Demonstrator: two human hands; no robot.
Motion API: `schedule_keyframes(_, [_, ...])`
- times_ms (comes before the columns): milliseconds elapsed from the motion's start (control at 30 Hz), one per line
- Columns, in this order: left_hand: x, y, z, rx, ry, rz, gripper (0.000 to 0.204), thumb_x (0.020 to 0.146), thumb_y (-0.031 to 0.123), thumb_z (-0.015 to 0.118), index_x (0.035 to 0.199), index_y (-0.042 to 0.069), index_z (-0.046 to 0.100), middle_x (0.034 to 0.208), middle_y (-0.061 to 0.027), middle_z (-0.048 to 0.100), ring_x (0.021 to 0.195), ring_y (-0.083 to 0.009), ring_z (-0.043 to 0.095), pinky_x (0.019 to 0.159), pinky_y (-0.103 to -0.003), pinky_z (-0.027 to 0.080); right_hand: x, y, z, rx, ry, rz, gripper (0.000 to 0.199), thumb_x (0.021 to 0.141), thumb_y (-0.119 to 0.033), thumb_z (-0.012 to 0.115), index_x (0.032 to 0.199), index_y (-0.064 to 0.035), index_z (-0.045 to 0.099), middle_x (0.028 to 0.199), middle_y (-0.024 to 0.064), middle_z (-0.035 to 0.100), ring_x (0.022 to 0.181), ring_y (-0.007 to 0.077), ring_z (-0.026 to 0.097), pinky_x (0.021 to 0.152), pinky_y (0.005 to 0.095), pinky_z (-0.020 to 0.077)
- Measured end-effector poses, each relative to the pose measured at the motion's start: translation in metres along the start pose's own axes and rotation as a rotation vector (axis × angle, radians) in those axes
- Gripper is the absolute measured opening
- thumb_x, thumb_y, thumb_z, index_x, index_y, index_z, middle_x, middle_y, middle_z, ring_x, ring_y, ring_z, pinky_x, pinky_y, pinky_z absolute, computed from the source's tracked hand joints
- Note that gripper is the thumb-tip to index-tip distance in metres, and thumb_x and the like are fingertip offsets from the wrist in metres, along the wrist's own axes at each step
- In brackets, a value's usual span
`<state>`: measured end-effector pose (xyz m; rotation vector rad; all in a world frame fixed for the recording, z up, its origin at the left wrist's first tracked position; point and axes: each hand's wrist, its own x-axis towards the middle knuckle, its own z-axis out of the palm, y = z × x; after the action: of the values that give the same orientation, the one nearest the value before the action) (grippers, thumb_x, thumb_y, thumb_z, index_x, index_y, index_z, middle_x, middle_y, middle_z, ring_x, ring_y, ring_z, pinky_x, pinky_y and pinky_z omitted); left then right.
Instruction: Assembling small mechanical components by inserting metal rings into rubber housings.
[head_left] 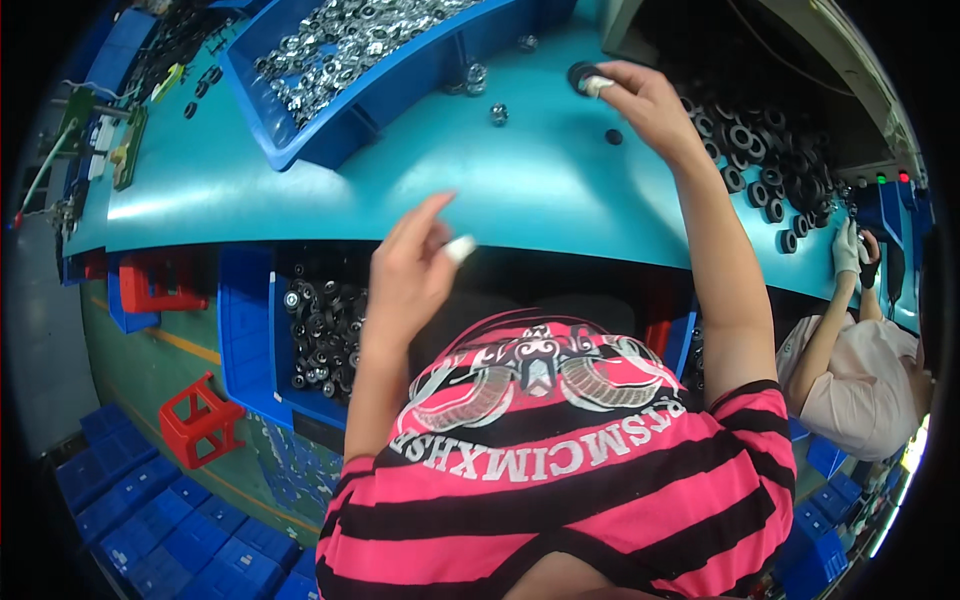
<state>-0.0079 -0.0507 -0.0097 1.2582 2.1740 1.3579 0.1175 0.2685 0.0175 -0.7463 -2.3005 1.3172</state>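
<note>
My right hand [645, 102] reaches across the teal tabletop, fingers and thumb closed on a black ring [578, 74]; a white cover wraps one digit. Just below it on the table lies a small black disc [613, 136]. My left hand [408, 262] hovers near the front edge of the table, fingers apart and nothing in them, with a white cover on its thumb. Between the hands and the big blue bin [350, 112] lie shiny silver parts, one of them a rounded metal piece [499, 114]. The bin holds many such silver parts.
Many black rings [740, 138] are heaped on the table at the right. Below the table edge, a blue crate [248, 335] holds black wheel-like parts [325, 335]. A red stool [200, 420] stands at the left. A co-worker's gloved hand [846, 250] is at the far right.
</note>
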Motion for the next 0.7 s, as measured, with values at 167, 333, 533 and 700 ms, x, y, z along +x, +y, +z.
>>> schedule_keyframes(167, [0.035, 0.027, 0.027, -0.329, -0.064, 0.042, 0.066, 0.078, 0.003, 0.080, 0.139, 0.006, 0.053, 0.112, -0.0067, 0.059, 0.088, -0.0113, 0.055, 0.071, -0.025, 0.049, -0.055, -0.041, 0.059, 0.567, -0.476, 0.123, 0.030, 0.090, -0.018, 0.061, 0.115, -0.0030, 0.066, 0.092, -0.0003, 0.066, 0.077, 0.0070, 0.055, 0.067, 0.0237, 0.0442])
schedule_keyframes(333, [0.037, 0.019, 0.029, -0.536, -0.101, 0.014, 0.057, 0.079, -0.001, 0.079, 0.132, 0.001, 0.057, 0.110, -0.0053, 0.060, 0.098, -0.0127, 0.059, 0.081, -0.027, 0.054, -0.052, -0.033, 0.072, 0.559, -0.499, 0.135, 0.024, 0.090, -0.016, 0.061, 0.110, -0.0036, 0.067, 0.088, 0.0014, 0.067, 0.077, 0.0091, 0.059, 0.067, 0.0265, 0.0471])
schedule_keyframes(533, [0.033, 0.018, 0.028, -0.848, -0.068, -0.144, 0.055, 0.078, -0.007, 0.076, 0.129, -0.001, 0.058, 0.105, -0.0062, 0.063, 0.100, -0.0133, 0.061, 0.086, -0.028, 0.054, -0.005, -0.011, 0.085, -0.281, -0.036, -0.287, 0.035, 0.085, -0.025, 0.073, 0.116, -0.0119, 0.067, 0.113, 0.0112, 0.060, 0.090, 0.0289, 0.065, 0.082, 0.0413, 0.0541])
schedule_keyframes(700, [0.034, 0.015, 0.029, -0.868, -0.068, -0.173, 0.055, 0.077, -0.008, 0.074, 0.129, -0.001, 0.058, 0.107, -0.0082, 0.064, 0.101, -0.0139, 0.061, 0.087, -0.029, 0.054, 0.007, 0.004, 0.102, -0.456, -0.040, -0.452, 0.033, 0.083, -0.021, 0.073, 0.115, -0.0131, 0.068, 0.110, 0.0122, 0.061, 0.102, 0.0329, 0.061, 0.088, 0.0445, 0.0515])
